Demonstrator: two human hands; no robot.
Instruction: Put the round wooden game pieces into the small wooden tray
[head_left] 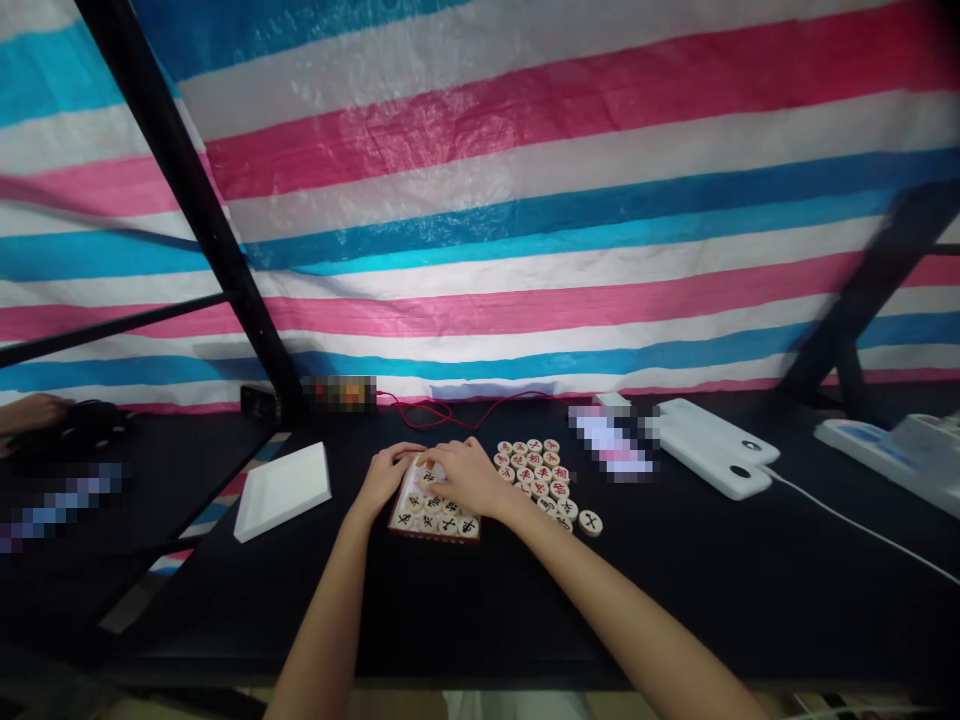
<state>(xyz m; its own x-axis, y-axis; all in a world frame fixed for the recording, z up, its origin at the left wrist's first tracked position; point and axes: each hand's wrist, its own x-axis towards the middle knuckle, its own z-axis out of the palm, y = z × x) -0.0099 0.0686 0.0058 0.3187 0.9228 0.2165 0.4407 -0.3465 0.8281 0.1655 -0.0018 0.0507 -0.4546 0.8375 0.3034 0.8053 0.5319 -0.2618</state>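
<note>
A small red-edged box (433, 528) lies on the black table (675, 580) and holds several round wooden chess pieces with black marks. My left hand (384, 477) rests on the box's left edge with its fingers curled over the rim. My right hand (466, 474) lies across the top of the box, fingers bent down onto the pieces inside. Whether those fingers pinch a piece is hidden. Just right of the box, several more round pieces (541, 478) with red and black marks lie in a loose cluster on the table.
A white box lid (283, 489) lies left of the box. White flat devices (716, 446) with a cable sit at the right, another (896, 450) at the far right. A red cable (450, 410) runs along the back. Black frame bars (187, 190) cross a striped tarp. Another person's hand (30, 410) shows far left.
</note>
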